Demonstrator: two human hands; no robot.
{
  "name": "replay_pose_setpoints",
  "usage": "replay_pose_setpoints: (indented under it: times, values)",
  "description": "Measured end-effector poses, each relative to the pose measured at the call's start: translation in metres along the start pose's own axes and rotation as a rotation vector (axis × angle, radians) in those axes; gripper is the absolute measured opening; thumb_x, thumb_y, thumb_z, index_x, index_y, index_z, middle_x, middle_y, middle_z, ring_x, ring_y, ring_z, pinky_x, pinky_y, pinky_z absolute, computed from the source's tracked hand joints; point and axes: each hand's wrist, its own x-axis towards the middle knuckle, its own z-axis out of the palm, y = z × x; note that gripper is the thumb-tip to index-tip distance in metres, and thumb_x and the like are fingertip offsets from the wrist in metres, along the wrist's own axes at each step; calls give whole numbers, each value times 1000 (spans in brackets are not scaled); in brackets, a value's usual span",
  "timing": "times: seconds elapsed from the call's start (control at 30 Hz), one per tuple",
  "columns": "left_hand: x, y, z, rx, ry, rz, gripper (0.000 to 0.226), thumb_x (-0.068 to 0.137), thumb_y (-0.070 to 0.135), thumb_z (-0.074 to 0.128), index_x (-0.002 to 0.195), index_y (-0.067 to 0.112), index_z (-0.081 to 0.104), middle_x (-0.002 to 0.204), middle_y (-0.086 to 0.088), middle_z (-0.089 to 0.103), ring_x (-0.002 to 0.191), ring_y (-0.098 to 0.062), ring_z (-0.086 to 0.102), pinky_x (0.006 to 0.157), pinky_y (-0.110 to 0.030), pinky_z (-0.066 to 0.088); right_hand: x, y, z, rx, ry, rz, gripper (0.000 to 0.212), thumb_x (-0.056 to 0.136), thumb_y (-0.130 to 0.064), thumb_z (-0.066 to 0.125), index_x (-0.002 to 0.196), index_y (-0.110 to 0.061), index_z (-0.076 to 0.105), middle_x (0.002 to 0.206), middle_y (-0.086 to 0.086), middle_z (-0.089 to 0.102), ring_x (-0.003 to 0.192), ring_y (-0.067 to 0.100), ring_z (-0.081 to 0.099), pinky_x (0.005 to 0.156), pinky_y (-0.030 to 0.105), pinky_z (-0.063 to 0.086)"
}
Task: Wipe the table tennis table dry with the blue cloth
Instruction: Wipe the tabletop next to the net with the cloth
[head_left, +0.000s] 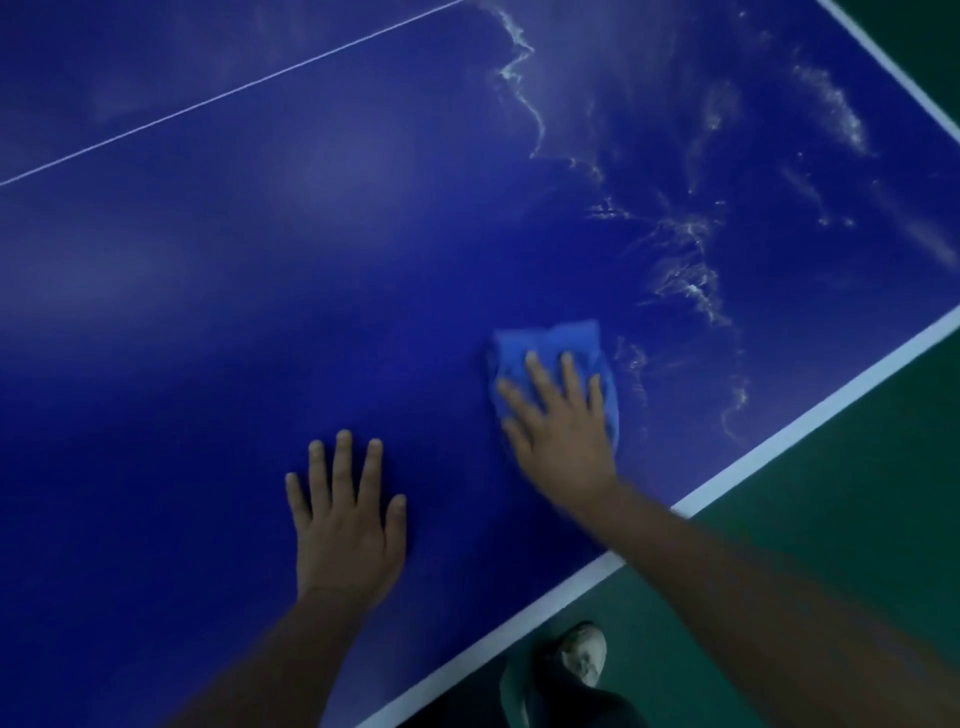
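Blue cloth (556, 348) under right hand (558, 431) spread fingers (537, 371), on table (260, 291).

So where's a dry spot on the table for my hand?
The table is bare and looks dry from the thin white line down to the left hand, and all along left of it. Right of the blue cloth under the right hand, wet streaks run to the white edge stripe.
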Motion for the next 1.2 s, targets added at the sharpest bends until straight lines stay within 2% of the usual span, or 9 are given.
replay_pose_setpoints:
  times: [0.1, 0.23, 0.33, 0.5, 0.6, 0.7, 0.83, 1.07, 1.2]
  values:
    - [2, 2, 0, -8, 18, -14, 68, 98, 52, 26, 156, 17, 30, 165, -13, 19, 154, -36, 4, 120, -64, 8, 51, -28, -11, 55, -90, 181, 52, 105, -51, 26, 157, -41, 24, 169, -5, 4, 154, 37, -7, 119, 63, -4]
    - [8, 14, -4, -90, 93, -27, 69, 97, 50, 28, 153, 10, 36, 163, -15, 24, 153, -34, 13, 120, -62, 11, -9, -76, 7, 63, -66, -144, 51, 104, -48, 29, 149, -30, 47, 162, -2, 33, 152, 34, 19, 120, 61, 17]
    - [20, 32, -6, -130, 107, 73, 67, 98, 48, 29, 152, 9, 38, 162, -15, 27, 152, -34, 16, 121, -61, 11, -40, -21, 2, 67, -73, -179, 45, 101, -44, 39, 137, -28, 60, 152, 0, 48, 144, 34, 38, 115, 58, 31]
    - [41, 65, -9, -150, 94, 234, 64, 99, 46, 28, 152, 11, 36, 162, -13, 27, 152, -32, 16, 121, -61, 10, 17, 125, -37, 20, -35, 194, 59, 101, -50, 22, 149, -27, 48, 161, 1, 34, 152, 32, 21, 119, 58, 22]
    - [48, 82, -10, -143, 76, 262, 63, 99, 46, 28, 152, 12, 36, 162, -13, 27, 152, -31, 17, 121, -60, 11, 29, 129, -39, 37, -4, 280, 60, 101, -49, 21, 151, -25, 46, 162, 2, 31, 152, 35, 18, 119, 59, 21]
    - [56, 98, -8, -137, 70, 288, 62, 99, 45, 29, 150, 11, 42, 160, -13, 32, 150, -32, 23, 119, -61, 16, -11, 65, -11, -33, 72, 45, 49, 102, -43, 33, 139, -24, 60, 152, 5, 48, 143, 39, 38, 109, 64, 36]
    - [79, 129, -10, -160, 99, 320, 60, 98, 42, 30, 147, 10, 47, 157, -13, 37, 148, -33, 28, 118, -61, 17, -59, 44, -2, 12, -9, -176, 46, 108, -47, 29, 143, -30, 55, 157, -5, 41, 149, 28, 30, 120, 52, 20]
    - [117, 180, -10, -160, 72, 325, 64, 98, 45, 27, 149, 11, 44, 160, -12, 32, 150, -30, 21, 120, -59, 11, 6, 168, -44, 47, 112, 369, 59, 100, -49, 23, 141, -23, 58, 154, 0, 45, 147, 33, 33, 112, 60, 36]
    - [115, 202, -5, -155, 118, 307, 63, 97, 44, 29, 147, 9, 45, 158, -15, 35, 148, -32, 27, 119, -56, 10, -41, 109, -15, -31, 169, -53, 41, 102, -39, 39, 130, -26, 67, 145, -2, 56, 139, 30, 47, 111, 51, 42]
